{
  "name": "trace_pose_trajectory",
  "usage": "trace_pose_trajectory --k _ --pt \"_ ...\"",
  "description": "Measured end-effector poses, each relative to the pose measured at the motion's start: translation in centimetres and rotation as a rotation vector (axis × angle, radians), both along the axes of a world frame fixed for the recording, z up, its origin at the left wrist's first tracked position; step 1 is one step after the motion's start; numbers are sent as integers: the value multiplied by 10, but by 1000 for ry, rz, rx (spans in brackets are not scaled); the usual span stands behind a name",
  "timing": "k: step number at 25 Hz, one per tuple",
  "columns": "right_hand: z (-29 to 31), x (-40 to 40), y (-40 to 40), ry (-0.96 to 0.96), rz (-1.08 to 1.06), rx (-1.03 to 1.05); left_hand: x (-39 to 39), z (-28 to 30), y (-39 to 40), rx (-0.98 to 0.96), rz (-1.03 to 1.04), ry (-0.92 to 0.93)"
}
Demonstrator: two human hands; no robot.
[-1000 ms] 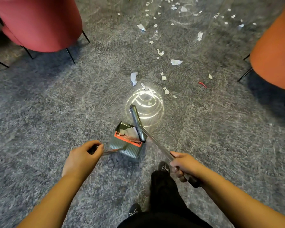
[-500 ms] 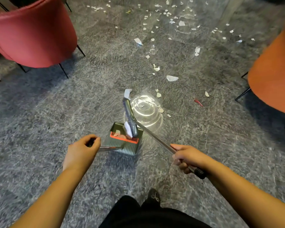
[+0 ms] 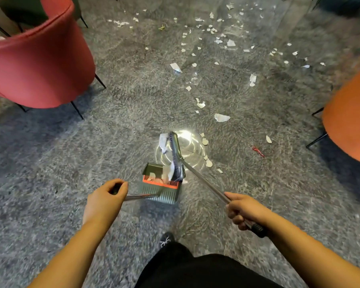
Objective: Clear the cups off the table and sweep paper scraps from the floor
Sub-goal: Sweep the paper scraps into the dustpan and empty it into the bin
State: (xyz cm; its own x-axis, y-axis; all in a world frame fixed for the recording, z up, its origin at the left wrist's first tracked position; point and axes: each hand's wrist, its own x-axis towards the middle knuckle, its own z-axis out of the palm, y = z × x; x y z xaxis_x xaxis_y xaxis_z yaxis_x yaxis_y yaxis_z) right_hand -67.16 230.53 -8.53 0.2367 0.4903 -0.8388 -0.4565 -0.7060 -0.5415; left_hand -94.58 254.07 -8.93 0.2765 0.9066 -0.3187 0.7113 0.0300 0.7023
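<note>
I am gripping the dustpan [image 3: 160, 183] handle with my left hand [image 3: 105, 197] and the broom [image 3: 176, 156] with my right hand [image 3: 242, 210], mid-frame, sweeping in one paper scrap [image 3: 164, 142], most scraps [image 3: 221, 117] remaining above.

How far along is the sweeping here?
Early. Done: a few paper pieces lie in the dustpan. In hand: the left hand grips the dustpan's handle, and the right hand grips the broom, pushing a larger scrap in. Left: many scraps across the floor beyond. No cups or table in view.
</note>
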Motion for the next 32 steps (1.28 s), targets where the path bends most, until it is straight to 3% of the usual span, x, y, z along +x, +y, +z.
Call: trace_pose_trajectory --k 8,15,24,32 --pt "-10 58 85 66 -67 -50 23 -2 66 30 38 51" --pt "-13 136 128 -65 351 -58 57 -15 73 0 211 141" --pt "-20 226 170 -10 400 -140 125 -8 66 30 343 245" --pt "-60 256 167 92 418 -244 132 9 57 64 466 255"
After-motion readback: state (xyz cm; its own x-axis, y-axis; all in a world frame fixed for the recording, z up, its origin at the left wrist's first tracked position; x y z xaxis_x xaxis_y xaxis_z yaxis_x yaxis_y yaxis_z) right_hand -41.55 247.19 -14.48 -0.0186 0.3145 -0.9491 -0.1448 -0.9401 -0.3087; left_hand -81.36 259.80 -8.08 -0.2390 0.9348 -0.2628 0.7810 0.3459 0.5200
